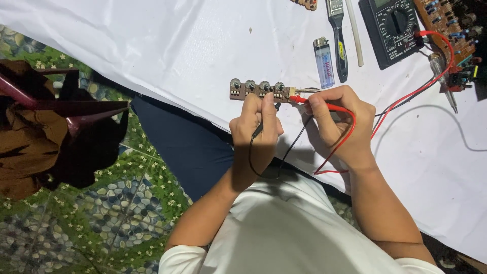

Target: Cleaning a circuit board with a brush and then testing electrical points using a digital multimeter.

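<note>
My left hand (255, 127) grips a narrow brown circuit board (258, 90) with several round knobs in a row, and also pinches a black test probe (257, 131) against it. My right hand (339, 119) holds a red test probe (324, 105) with its tip touching the board's right end. The red and black leads (406, 96) run across the white sheet to a black multimeter (391, 30) at the top right.
A white sheet (177, 50) covers the work surface. On it lie a lighter (323, 62), a black-handled brush (339, 35), a white stick (355, 35), a screwdriver (444, 81) and a larger circuit board (449, 25). A patterned floor mat (101, 218) and dark cloth (45, 132) lie at the left.
</note>
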